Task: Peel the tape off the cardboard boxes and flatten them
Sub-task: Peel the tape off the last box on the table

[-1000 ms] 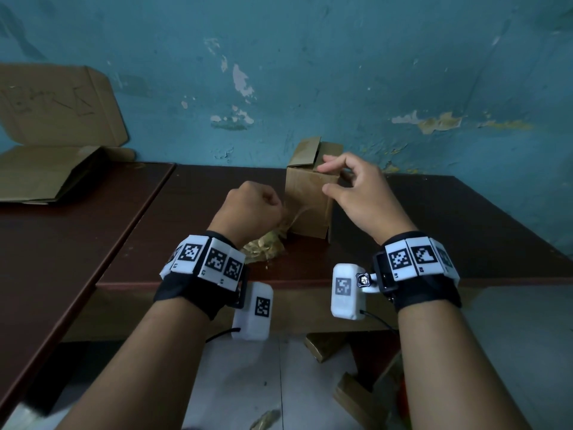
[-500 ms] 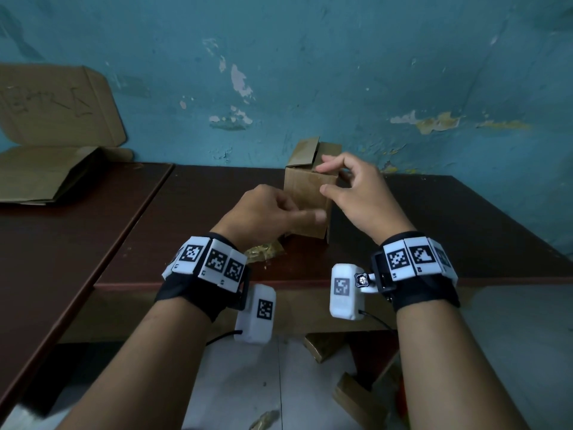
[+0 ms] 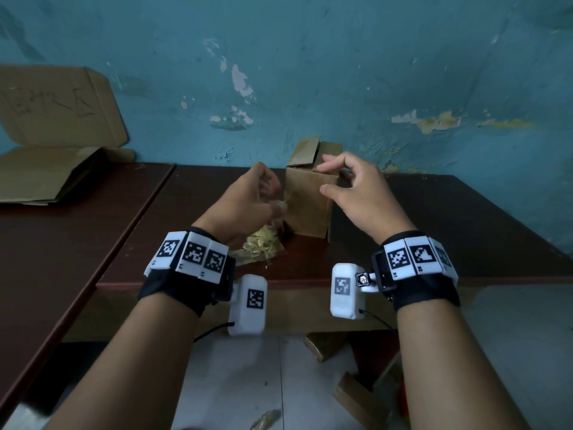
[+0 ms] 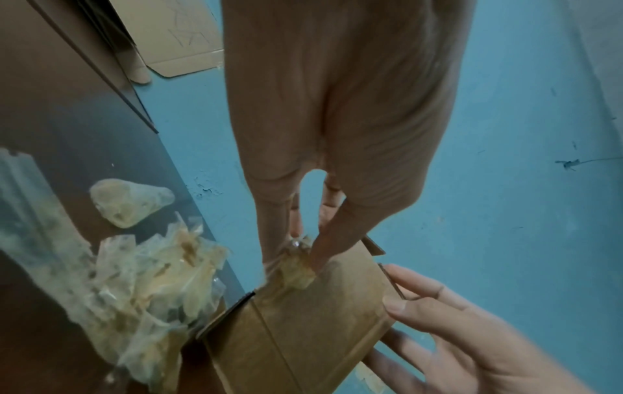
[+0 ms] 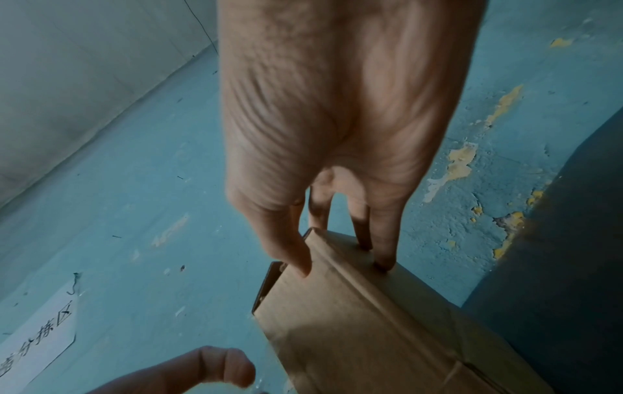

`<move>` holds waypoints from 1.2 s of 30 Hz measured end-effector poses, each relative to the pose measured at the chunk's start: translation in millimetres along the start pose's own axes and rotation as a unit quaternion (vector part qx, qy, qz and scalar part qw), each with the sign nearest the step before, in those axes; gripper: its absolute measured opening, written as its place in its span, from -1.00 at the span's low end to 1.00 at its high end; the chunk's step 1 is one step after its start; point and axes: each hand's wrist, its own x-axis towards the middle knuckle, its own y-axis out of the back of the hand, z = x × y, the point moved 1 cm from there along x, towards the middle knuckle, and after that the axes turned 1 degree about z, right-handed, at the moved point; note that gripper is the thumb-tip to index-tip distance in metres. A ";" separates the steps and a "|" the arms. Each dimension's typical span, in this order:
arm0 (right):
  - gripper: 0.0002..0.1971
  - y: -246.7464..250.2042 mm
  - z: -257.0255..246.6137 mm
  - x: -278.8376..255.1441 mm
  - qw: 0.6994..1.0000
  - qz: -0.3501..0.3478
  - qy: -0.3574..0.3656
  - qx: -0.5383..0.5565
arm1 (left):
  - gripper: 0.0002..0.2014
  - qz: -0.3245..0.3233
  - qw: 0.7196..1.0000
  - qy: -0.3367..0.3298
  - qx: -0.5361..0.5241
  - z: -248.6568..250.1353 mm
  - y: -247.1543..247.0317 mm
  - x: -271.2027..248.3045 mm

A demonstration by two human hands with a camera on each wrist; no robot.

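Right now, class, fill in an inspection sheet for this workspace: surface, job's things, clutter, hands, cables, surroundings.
Surface: dark brown table, a second table beside it on the left.
Job's things: small cardboard box standing upright, top flap raised; tape strip partly peeled from its side.
Clutter: pile of peeled tape by the box; flattened cardboard on the second table.
Hands: left hand pinches the tape strip; right hand steadies the box at its top.
Cables: thin black leads from the wrist cameras.
Surroundings: peeling blue wall; cardboard scraps on the floor.
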 end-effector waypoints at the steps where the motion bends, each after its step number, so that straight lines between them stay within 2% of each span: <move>1: -0.69 -0.4 1.0 0.2 1.000 0.001 0.000 0.002 | -0.72 0.017 0.999 0.004 0.047 -2.7 1.5 1.2; 5: -0.68 -0.7 1.7 0.1 1.000 -0.001 0.000 0.001 | -0.89 0.097 0.983 0.010 0.157 -13.8 5.9 1.5; 7: -0.68 -0.1 0.9 -0.1 1.000 -0.002 0.001 -0.001 | -0.84 0.111 0.973 0.037 0.199 -22.5 5.6 1.4; 11: -0.69 -0.1 0.3 -0.2 1.000 -0.001 0.002 -0.001 | -0.84 0.086 0.960 0.116 0.241 -31.2 3.2 -0.6; 16: -0.72 -1.7 -1.2 -0.3 1.000 0.005 -0.001 -0.003 | -0.61 0.039 0.953 0.143 0.264 -34.4 5.1 0.0; 20: -0.76 -1.1 -4.3 -1.6 1.000 0.006 -0.001 -0.010 | -0.56 0.083 0.952 0.144 0.256 -38.3 2.0 2.2; 24: -0.80 -0.6 -6.8 -2.4 0.999 0.009 0.006 -0.033 | -0.59 0.111 0.951 0.124 0.261 -30.2 -4.6 3.1; 28: -0.80 -1.0 -4.9 -0.6 0.998 0.019 0.009 -0.057 | -0.81 0.119 0.952 0.108 0.260 -30.1 -6.6 4.3; 32: -0.79 -2.3 -7.0 -0.2 0.997 0.031 0.014 -0.073 | -0.71 0.125 0.935 0.100 0.316 -26.8 -8.6 2.7; 34: -0.79 -3.6 -8.5 -0.1 0.996 0.030 0.016 -0.078 | -0.75 0.131 0.931 0.098 0.326 -26.1 -6.2 3.1; 36: -0.79 -4.8 -9.5 -0.1 0.996 0.028 0.018 -0.083 | -0.82 0.148 0.940 0.088 0.295 -26.2 -2.0 2.5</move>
